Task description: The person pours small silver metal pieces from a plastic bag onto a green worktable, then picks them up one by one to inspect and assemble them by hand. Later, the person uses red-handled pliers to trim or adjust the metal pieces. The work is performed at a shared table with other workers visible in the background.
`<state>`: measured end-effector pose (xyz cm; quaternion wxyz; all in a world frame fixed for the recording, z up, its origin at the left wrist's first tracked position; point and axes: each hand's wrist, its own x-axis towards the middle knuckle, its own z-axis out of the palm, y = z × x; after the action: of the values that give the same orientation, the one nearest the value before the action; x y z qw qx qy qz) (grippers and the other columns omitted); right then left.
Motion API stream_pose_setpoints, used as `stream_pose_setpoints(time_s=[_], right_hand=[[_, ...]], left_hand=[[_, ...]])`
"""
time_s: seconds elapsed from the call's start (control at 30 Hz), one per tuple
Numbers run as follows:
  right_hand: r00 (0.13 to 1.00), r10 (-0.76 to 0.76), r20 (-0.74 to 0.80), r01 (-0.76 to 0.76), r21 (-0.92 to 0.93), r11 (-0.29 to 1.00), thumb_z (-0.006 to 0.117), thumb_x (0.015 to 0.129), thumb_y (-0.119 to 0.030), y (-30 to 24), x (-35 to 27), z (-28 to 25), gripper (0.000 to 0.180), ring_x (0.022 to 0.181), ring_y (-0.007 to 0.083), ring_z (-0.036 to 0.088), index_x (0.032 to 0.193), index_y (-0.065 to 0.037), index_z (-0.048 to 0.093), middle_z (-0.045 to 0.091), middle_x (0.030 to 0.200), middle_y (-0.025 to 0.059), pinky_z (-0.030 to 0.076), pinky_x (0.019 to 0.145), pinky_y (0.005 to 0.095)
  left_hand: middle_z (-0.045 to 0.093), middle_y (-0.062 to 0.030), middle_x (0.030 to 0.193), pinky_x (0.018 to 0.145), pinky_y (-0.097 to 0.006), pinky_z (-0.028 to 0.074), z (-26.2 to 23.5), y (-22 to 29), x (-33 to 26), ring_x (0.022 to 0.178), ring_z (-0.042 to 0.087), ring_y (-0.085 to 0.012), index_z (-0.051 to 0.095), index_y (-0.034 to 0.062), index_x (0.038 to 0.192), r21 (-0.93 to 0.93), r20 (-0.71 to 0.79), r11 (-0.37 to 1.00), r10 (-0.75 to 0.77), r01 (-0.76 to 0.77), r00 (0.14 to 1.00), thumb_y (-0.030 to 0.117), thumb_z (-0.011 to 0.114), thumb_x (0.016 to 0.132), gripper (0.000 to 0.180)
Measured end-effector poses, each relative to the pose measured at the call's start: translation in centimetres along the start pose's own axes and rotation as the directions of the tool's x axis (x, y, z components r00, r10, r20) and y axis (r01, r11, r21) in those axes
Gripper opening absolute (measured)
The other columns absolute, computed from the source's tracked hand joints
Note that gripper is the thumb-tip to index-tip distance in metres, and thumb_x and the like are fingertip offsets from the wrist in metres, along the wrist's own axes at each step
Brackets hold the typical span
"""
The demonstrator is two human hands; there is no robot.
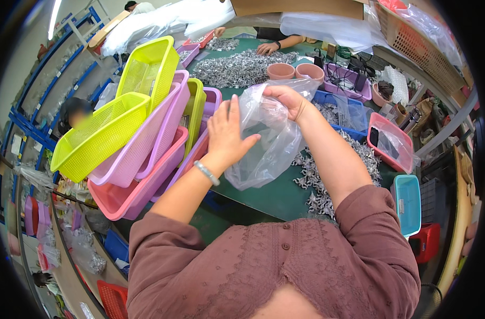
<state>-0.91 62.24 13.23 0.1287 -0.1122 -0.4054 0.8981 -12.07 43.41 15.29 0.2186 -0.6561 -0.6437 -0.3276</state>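
Note:
A clear plastic bag (264, 157) hangs in front of me over the near edge of the green table (226, 80). My right hand (289, 101) pinches its top edge, and the fingers partly show through the film. Beside the bag's left side is my left hand (225, 132), fingers spread and pointing up, thumb toward the bag. It holds nothing, and I cannot tell whether it touches the film. A heap of small silvery metal parts (319, 183) lies under my right forearm. The bag looks limp, with no parts visible inside.
Stacked yellow-green baskets (101, 125) and a pink basket (112, 199) stand at left. A larger metal-parts pile (229, 69) lies at the back, where another person's hand (267, 48) rests. Right are brown pots (281, 71), a blue bin (354, 133) and a pink tray (404, 165).

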Motion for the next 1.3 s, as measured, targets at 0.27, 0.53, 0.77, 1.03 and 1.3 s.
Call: stream_pose_setpoints(time_s=[0.27, 0.53, 0.77, 1.03, 1.3], right_hand=[[0.899, -0.250, -0.360, -0.008, -0.584, 0.812, 0.063, 0.075, -0.015, -0.7, -1.7, -1.5, 0.036, 0.071, 0.0179, 0.060, 0.106, -0.002, 0.051, 0.061, 0.084, 0.0065, 0.049, 0.062, 0.0316], [0.503, -0.744, 0.441, -0.058, -0.841, -0.538, 0.068, 0.066, -0.020, 0.8, -6.0, 4.1, 0.053, 0.100, 0.0340, 0.046, 0.111, -0.004, 0.046, 0.047, 0.106, 0.0183, 0.040, 0.081, 0.0383], [0.691, -0.716, 0.101, -0.576, -0.521, -0.630, 0.059, 0.070, -0.017, 4.2, -7.1, 2.6, 0.047, 0.097, 0.0366, 0.051, 0.114, -0.007, 0.046, 0.050, 0.108, 0.0236, 0.041, 0.080, 0.0409], [0.749, -0.331, -0.574, 0.130, -0.363, 0.923, 0.039, 0.065, 0.008, -0.9, -6.5, -4.2, 0.025, 0.065, 0.0273, 0.057, 0.085, 0.001, 0.052, 0.056, 0.077, 0.0115, 0.050, 0.066, 0.0402], [0.769, -0.256, -0.585, 0.243, -0.103, 0.965, 0.032, 0.067, 0.007, 0.2, -4.0, -3.9, 0.040, 0.084, 0.0337, 0.056, 0.105, 0.006, 0.045, 0.052, 0.096, 0.0195, 0.049, 0.074, 0.0482]], left_hand=[[0.059, -0.0126, 0.084, 0.065, -0.033, 0.048, 4.3, -4.6, 0.7, 0.074, 0.059, -0.0236, 0.052, -0.0052, 0.099, -0.627, 0.580, 0.277, -0.458, 0.728, 0.674, -0.008, 0.035, 0.069, 0.035], [0.056, -0.0156, 0.090, 0.072, -0.039, 0.048, 7.2, -6.8, 0.1, 0.080, 0.056, -0.0274, 0.051, -0.0031, 0.100, -0.591, 0.805, -0.393, -0.341, 0.704, 0.485, -0.001, 0.035, 0.070, 0.034], [0.052, -0.0193, 0.092, 0.075, -0.044, 0.047, 6.6, -5.7, 1.1, 0.079, 0.054, -0.0321, 0.045, -0.0074, 0.101, -0.477, 0.874, -0.672, -0.296, 0.566, 0.385, 0.002, 0.035, 0.072, 0.032], [0.051, -0.0156, 0.085, 0.069, -0.038, 0.048, 9.4, -10.3, -4.3, 0.072, 0.054, -0.0282, 0.042, -0.0065, 0.109, -0.138, 0.735, -0.886, 0.208, 0.442, 0.646, 0.004, 0.036, 0.072, 0.039], [0.051, -0.0159, 0.095, 0.076, -0.038, 0.041, 3.3, -2.1, -1.8, 0.088, 0.050, -0.0321, 0.047, 0.0018, 0.110, -0.162, -0.183, 0.984, 0.039, -0.069, 0.982, 0.003, 0.056, 0.067, 0.044]])
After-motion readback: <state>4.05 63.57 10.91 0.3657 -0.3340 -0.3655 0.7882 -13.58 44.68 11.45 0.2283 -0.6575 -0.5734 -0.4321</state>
